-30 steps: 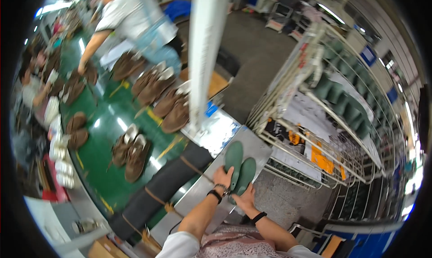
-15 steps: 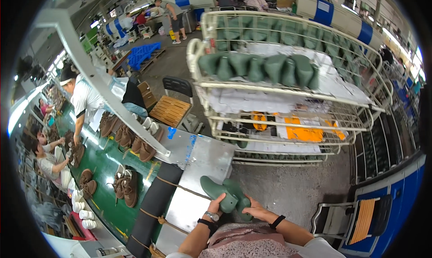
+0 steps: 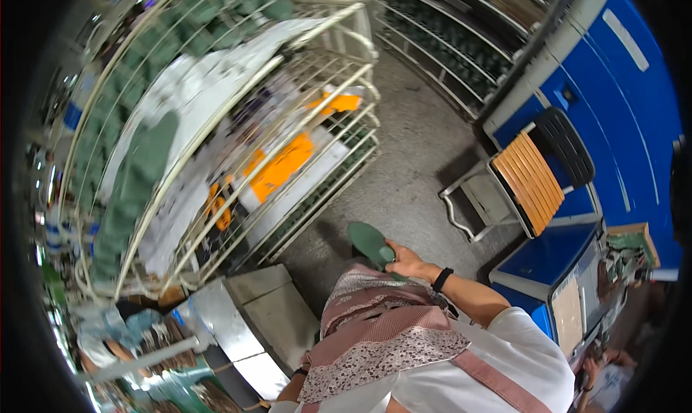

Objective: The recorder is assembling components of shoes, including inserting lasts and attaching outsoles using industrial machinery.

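"Where's the green shoe form (image 3: 367, 240)?"

"In the right hand (image 3: 407, 261), out in front of the apron (image 3: 389, 334), above the floor. The fingers are closed round one end, and the sole-shaped face shows. I can't tell whether a second form sits behind it."

"And the left hand (image 3: 305, 363)?"

"Barely visible at the apron's edge, low down by the metal bench (image 3: 241, 319). I can't tell how open it is, or if it holds anything."

"So what's done, and what's left?"

"Partway, I'd judge. The form is in hand but not set down anywhere. To the left, more green forms (image 3: 148, 150) already line the upper level of the wire rack (image 3: 277, 63). How many remain to be handled, I can't tell."

"Anything on the right?"

"A slatted chair (image 3: 530, 179), well apart from the hand."
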`<state>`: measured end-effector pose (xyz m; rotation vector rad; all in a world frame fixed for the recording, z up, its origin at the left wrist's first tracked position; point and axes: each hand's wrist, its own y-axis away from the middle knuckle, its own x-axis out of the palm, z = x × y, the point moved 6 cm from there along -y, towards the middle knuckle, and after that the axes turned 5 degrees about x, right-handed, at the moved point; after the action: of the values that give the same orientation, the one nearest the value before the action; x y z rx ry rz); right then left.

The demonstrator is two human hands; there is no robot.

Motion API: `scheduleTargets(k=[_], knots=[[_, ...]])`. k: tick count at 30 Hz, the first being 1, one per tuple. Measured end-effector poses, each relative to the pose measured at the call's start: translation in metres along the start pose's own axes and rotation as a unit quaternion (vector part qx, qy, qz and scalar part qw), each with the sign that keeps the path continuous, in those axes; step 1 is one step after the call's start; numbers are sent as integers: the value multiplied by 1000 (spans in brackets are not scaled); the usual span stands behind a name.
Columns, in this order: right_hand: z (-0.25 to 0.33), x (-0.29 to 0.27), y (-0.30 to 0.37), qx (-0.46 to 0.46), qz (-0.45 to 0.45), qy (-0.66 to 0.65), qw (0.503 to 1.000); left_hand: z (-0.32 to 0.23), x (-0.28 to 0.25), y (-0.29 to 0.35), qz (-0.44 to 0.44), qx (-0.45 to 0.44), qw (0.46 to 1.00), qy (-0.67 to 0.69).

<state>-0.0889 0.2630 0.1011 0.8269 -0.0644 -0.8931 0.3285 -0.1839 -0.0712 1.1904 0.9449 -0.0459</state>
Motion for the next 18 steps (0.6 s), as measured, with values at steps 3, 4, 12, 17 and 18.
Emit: scheduleTargets(k=[3, 4, 12, 17, 18], knots=[[-39, -64, -16, 68, -72, -49, 994, -1, -39, 8, 34, 73, 996, -46], [-51, -90, -21, 91, -108, -73, 987, -6, -58, 2, 43, 96, 993, -59], [-65, -283, -49, 158, -267, -147, 939, -305, -157, -195, 115, 231, 959, -113], [-60, -410, -107, 118, -331, -220, 910, -467, -207, -269, 157, 252, 945, -138], [-56, -436, -121, 116, -331, -209, 913, -478, -209, -267, 165, 250, 944, -136]])
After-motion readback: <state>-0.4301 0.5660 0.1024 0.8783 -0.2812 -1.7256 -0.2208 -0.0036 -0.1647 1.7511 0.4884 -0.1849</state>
